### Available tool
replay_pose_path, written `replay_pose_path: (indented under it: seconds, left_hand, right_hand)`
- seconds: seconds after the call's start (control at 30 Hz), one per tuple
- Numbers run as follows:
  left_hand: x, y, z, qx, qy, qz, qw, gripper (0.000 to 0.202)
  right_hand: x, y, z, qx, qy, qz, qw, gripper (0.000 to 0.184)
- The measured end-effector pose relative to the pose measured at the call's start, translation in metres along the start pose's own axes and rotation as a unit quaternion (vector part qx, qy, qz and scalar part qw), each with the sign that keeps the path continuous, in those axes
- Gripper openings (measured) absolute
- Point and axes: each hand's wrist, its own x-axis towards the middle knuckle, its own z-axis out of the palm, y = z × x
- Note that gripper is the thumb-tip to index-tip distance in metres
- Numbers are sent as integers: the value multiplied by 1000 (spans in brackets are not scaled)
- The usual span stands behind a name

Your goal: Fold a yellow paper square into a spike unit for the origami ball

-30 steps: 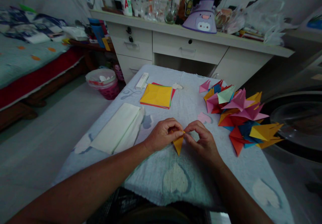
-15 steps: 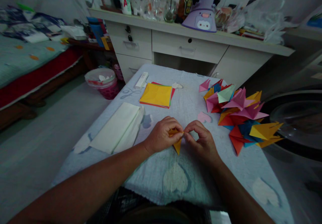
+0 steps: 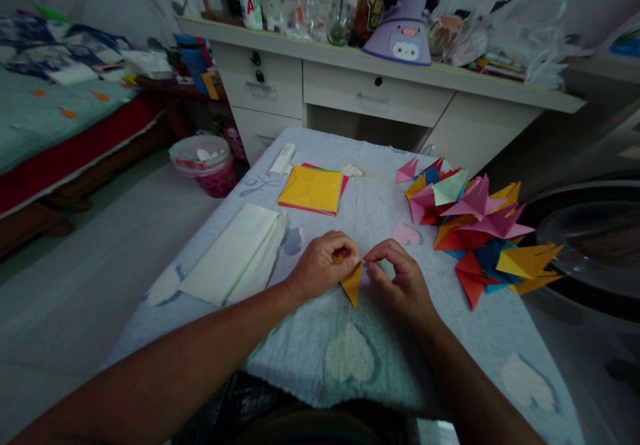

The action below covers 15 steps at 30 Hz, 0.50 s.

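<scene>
My left hand [image 3: 323, 268] is closed on a small folded orange paper piece [image 3: 353, 284], whose point hangs down toward the towel-covered table [image 3: 350, 338]. Just to the right of the piece, my right hand [image 3: 403, 278] has its fingertips curled into a pinch, a small gap away from the paper. A pile of folded coloured paper pieces [image 3: 475, 228] lies to the right of my hands. A stack of square coloured sheets [image 3: 313, 190], yellow on top, lies farther back.
A folded white cloth [image 3: 235, 255] lies at the left of the table, a white stick-shaped object [image 3: 283, 160] at its far left. Behind stands a cluttered white desk [image 3: 380, 85]. A pink bin [image 3: 205, 164] and a bed [image 3: 55, 125] are on the left.
My right hand's fingertips have come off the orange piece and moved slightly right. My left hand still holds the piece, now tilted a little differently.
</scene>
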Motion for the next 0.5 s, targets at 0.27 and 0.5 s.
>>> replay_pose_path:
  seconds: [0.27,0.5]
  left_hand:
    - [1,-4,1,6,7,-44,999,2]
    - [3,-10,3,23,19,-37,999,4]
  right_hand:
    - [0,4,-1,-4,13,19,1000,7]
    - [0,8,-1,-15,11,22,1000,8]
